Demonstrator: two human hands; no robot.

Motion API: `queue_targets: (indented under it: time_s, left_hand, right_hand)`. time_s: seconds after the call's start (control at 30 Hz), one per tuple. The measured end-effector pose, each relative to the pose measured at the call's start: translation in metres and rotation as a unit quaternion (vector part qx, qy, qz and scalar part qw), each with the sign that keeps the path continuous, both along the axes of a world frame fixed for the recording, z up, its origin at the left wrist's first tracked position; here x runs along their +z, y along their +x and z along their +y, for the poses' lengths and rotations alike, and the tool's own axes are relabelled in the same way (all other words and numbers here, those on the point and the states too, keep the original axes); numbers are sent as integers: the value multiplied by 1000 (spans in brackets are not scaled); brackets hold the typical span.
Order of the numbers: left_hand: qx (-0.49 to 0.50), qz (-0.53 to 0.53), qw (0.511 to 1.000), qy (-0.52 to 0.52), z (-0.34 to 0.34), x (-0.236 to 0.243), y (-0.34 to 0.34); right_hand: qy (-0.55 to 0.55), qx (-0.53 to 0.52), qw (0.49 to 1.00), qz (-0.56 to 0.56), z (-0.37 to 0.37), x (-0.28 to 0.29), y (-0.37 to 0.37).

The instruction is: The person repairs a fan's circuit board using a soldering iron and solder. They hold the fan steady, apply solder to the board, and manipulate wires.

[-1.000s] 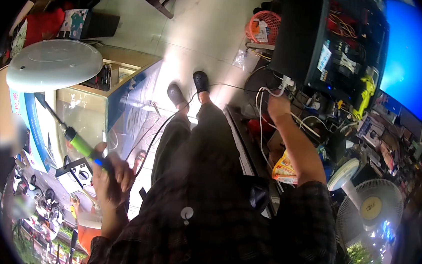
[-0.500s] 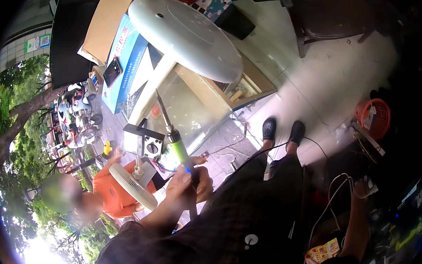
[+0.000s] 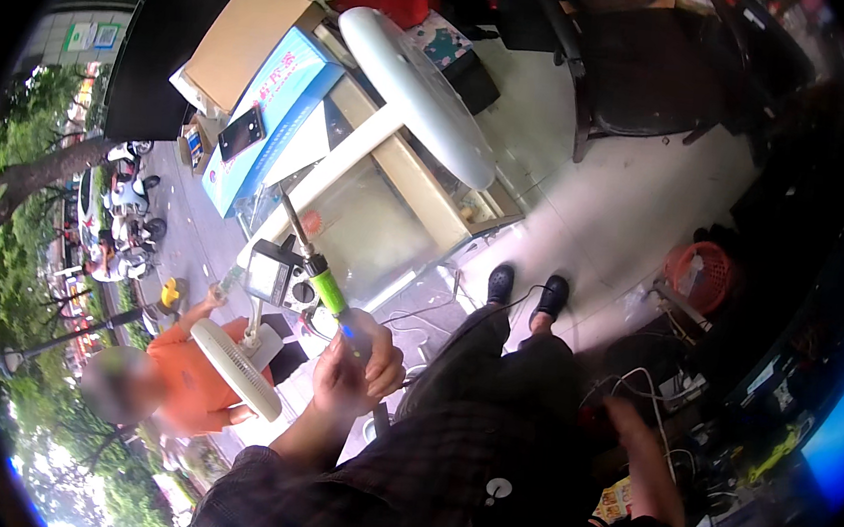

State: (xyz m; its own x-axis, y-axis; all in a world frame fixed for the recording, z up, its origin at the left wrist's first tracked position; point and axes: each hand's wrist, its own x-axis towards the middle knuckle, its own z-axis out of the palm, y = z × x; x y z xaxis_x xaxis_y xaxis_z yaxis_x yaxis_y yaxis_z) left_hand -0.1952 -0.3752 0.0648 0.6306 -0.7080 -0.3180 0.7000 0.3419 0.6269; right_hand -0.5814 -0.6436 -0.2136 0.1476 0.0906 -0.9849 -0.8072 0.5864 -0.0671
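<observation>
My left hand (image 3: pixel 358 363) is closed round the handle of a soldering iron (image 3: pixel 325 285). The iron has a green grip and a long pointed metal tip, which slants up and to the left. Its tip overlaps the white arm under a big white oval lamp-like head (image 3: pixel 408 82); I cannot tell whether they touch. Past the grip is a boxy device with a dial (image 3: pixel 301 293). On the right, my right hand (image 3: pixel 621 418) reaches into a dark area beside white cables (image 3: pixel 665 415). Its fingers are too dark to read.
A glass-topped counter (image 3: pixel 376 214) carries a blue box (image 3: pixel 279 116) with a phone (image 3: pixel 243 134) on it. A person in orange (image 3: pixel 193 374) is at the left by a white fan (image 3: pixel 235 370). A red basket (image 3: pixel 699 278) and a dark chair (image 3: pixel 648 88) stand right.
My view has shifted, and the scene appears moved within it. My left hand still grips the soldering iron. My right hand has moved up and left, away from the white cables' plug end.
</observation>
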Motion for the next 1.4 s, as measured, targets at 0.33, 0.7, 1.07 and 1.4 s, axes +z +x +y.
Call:
queue_targets:
  time_s: [0.33, 0.7, 1.07, 1.4]
  left_hand:
    - [76, -112, 988, -78, 84, 19, 65]
    - [22, -32, 999, -25, 123, -16, 103]
    - [21, 75, 947, 310, 61, -23, 89]
    - [153, 89, 904, 388, 4, -23, 92]
  right_hand:
    - [-110, -207, 813, -533, -87, 229, 302]
    - [-176, -134, 828, -515, -184, 255, 663]
    - [-45, -58, 922, -380, -120, 36, 855]
    - [154, 73, 915, -365, -33, 0, 925]
